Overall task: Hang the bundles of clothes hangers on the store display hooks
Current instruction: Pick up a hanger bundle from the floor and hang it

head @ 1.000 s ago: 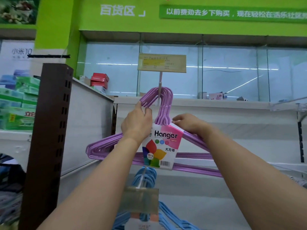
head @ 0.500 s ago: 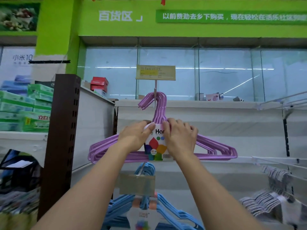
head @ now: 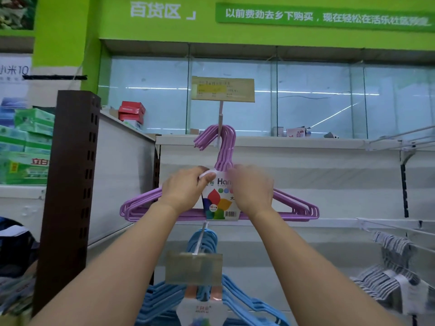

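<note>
A bundle of purple hangers [head: 296, 203] hangs by its hooks on the upper display hook [head: 220, 128], under a yellow price tag [head: 222, 89]. A colourful "Hanger" label [head: 220, 203] wraps the bundle's middle. My left hand [head: 186, 191] pinches the label's top left edge. My right hand [head: 253, 187], blurred, lies over the label's right side with fingers curled on it. Below, a bundle of blue hangers [head: 202, 243] hangs on a lower hook behind a clear tag holder [head: 194, 268].
A brown slotted upright [head: 68, 184] stands at left, with green boxed goods [head: 26, 147] beyond it. Grey hangers [head: 388, 271] hang at lower right under bare white hooks [head: 404, 135]. Red boxes [head: 131, 111] sit on the shelf top.
My left hand came down from the hanger hooks to the label, and my right hand moved in from the right shoulder. The purple bundle now hangs level on the hook.
</note>
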Motion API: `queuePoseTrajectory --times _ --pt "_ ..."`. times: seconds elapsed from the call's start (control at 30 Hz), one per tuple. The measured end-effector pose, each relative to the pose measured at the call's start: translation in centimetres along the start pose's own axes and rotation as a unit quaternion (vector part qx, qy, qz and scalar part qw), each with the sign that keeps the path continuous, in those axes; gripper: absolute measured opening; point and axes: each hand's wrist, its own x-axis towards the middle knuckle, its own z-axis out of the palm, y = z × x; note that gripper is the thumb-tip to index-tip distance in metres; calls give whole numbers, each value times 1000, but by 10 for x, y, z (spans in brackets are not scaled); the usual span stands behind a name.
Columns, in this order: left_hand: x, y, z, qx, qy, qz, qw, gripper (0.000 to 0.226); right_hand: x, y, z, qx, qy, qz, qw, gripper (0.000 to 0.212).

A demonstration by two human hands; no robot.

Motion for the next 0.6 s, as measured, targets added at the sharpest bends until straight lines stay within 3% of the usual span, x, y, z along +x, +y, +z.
queuePoseTrajectory --times 0.6 --pt "44 -22 53 40 31 -63 997 45 42 8 52 19 -30 46 998 40"
